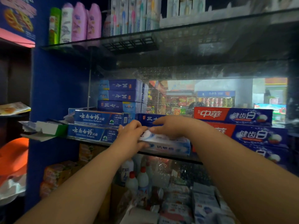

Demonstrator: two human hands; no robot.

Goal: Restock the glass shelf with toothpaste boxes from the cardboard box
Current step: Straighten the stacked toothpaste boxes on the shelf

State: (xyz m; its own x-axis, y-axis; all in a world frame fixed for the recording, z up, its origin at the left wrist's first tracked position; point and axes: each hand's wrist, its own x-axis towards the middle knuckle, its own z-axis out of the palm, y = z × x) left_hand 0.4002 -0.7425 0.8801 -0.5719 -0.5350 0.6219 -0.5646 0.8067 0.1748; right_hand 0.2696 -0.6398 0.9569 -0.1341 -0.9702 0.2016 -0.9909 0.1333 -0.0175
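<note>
Setting: a dim shop, a blue shelving unit, and a middle glass shelf [90, 140] with a street of stalls showing through its back pane.

Item in hand: one white-and-blue toothpaste box [168, 146], lying lengthwise at the front edge of the glass shelf. It sits in the gap between two stocks.

- Left hand [129, 135]: fingers curled round the box's left end.
- Right hand [169, 126]: laid over the top, thumb on the near face, clasping the same box.

To the left: two light-blue toothpaste boxes [90, 132], stacked flat.
Behind: a pile of dark-blue toothpaste boxes [119, 96].
To the right: red-and-blue toothpaste boxes [233, 115], several layers.
Shelf above: pink bottles [85, 21] and toothbrush packs [129, 15].
Shelf below: white bottles with red caps [137, 180].
Cardboard box: not made out in this view.

Handling note, as judgement: the box appears mid-placement.
- Slide it straight back, keeping it parallel to the shelf edge with the printed face outward.
- Seat it fully on the glass before letting go, since its near side sits close to the lip.
- Keep the wrists low so they do not nudge the dark-blue pile.
</note>
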